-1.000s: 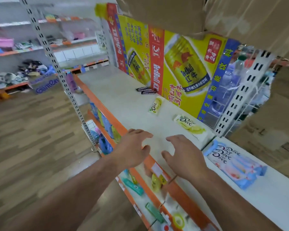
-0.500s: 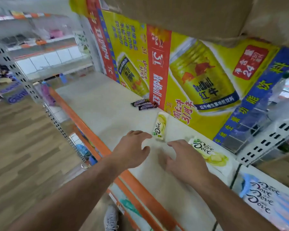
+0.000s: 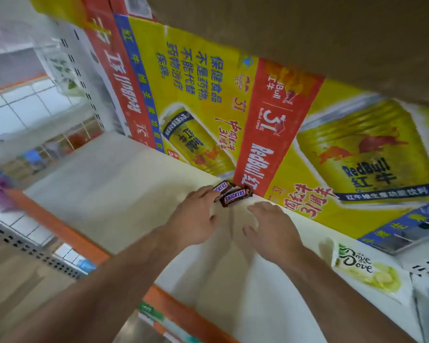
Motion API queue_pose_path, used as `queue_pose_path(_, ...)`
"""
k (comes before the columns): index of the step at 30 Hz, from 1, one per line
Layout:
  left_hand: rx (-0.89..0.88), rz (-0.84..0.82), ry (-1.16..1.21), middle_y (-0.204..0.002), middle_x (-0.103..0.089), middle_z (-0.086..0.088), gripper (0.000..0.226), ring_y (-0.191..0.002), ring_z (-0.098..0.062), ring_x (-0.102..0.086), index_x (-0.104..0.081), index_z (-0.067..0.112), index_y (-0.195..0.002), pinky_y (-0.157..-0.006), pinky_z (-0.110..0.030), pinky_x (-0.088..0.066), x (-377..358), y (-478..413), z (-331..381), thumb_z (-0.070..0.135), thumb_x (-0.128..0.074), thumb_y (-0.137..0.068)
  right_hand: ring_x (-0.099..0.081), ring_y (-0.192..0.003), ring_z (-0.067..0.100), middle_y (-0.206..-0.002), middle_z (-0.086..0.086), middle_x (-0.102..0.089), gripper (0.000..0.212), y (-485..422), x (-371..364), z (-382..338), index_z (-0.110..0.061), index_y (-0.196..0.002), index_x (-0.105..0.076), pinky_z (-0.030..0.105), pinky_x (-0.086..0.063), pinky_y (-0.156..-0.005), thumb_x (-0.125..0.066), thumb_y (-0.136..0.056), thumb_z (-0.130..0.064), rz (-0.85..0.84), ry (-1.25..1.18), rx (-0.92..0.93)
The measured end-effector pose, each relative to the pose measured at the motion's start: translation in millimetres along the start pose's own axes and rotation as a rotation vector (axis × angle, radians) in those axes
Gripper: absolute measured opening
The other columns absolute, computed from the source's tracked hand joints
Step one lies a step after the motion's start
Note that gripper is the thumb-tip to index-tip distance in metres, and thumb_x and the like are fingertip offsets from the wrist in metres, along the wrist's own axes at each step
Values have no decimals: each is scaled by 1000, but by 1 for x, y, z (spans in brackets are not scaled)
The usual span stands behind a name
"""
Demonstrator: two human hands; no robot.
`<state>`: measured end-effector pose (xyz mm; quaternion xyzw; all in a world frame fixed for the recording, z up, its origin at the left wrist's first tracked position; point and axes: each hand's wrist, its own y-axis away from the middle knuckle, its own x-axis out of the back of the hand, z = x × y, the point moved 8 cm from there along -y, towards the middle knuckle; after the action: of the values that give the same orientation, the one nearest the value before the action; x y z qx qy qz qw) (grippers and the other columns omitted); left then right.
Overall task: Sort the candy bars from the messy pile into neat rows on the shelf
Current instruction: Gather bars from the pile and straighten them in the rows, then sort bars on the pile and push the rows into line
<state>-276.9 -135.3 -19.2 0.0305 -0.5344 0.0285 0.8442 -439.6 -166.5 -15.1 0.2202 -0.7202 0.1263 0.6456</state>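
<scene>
**Both hands at the Snickers bars**

Two Snickers bars (image 3: 234, 197) lie on the shelf (image 3: 109, 194) just beyond the fingertips, against the Red Bull cardboard (image 3: 258, 144). The left hand (image 3: 196, 219) is flat with straight fingers, its tips on one bar's end. The right hand (image 3: 270, 231) is spread and holds nothing, just short of the bars. A Dove pack (image 3: 367, 268) lies to its right.

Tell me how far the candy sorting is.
Done: no neat row shows yet. In hand: the left hand reaches two brown Snickers bars lying crooked at the back of the white shelf; the right hand hovers beside them. Left: aligning those, plus the yellow-green Dove packet lying apart.
</scene>
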Motion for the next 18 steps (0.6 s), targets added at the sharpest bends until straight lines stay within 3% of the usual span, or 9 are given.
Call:
queue_pose_path(4, -52, -113, -71, -163, -11, 6, 80, -136, -28, -34, -13, 30, -155, -110, -41, -36, -9, -25, -13, 32, -54, -87, -40, -133, 26, -158, -4, -22, 73, -25, -7, -12, -27, -148, -29, 41, -42, -102, -63, -83, -37, -62, -11, -9)
queue_pose_path(7, -74, -147, -134, -159, -23, 9, 79, -130, -29, -35, -15, 30, -155, -104, -44, -40, -17, -38, -19, 42, -53, -86, -28, -143, 28, -163, -5, -2, 92, -41, -12, -17, -27, -155, -13, 45, -39, -107, -67, -80, -30, -125, 10, 11)
queue_pose_path(9, -94, -115, -125, -149, -41, 10, 68, -120, -28, -41, -29, 31, -150, -99, -43, -44, -18, -44, -20, 46, -48, -87, -26, -144, 28, -163, -5, -10, 93, -47, -15, -18, -27, -154, -16, 45, -39, -108, -69, -78, -29, -156, 24, 15)
queue_pose_path(13, -48, -64, 58, -127, -61, 7, 38, -110, -28, -48, -57, 32, -127, -94, -43, -47, -12, -51, -26, 37, -50, -90, -47, -125, 24, -140, -5, -43, 67, -47, -12, -20, -25, -136, -46, 42, -45, -99, -71, -74, -26, -105, 6, 54)
queue_pose_path(18, -24, 5, 92, -110, -63, 6, 30, -103, -25, -53, -59, 31, -112, -83, -42, -49, -8, -42, -26, 27, -66, -84, -51, -109, 23, -120, -2, -50, 48, -29, -10, -27, -25, -124, -52, 39, -45, -91, -67, -79, -34, -87, -46, 69)
